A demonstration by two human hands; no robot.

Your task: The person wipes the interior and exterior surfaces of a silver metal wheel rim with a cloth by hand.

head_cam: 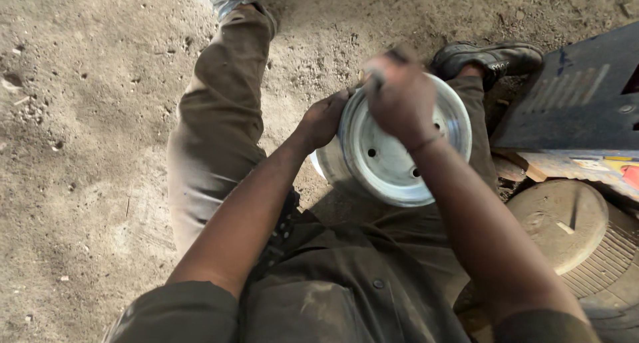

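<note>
We steadied the white wheel rim point(393, 158) at frame centre with our left hand point(324, 119); our right hand point(399, 97), fisted around a small tool, worked its edge; the next pass needed firm bracing.

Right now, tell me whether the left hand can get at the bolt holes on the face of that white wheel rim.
Probably yes. The left hand already grips the white wheel rim at its left edge, and the bolt holes beside it lie uncovered; the right hand sits higher up.

Left hand point(324, 119) grips white wheel rim point(389, 163); right hand point(399, 97) fisted above.
</note>
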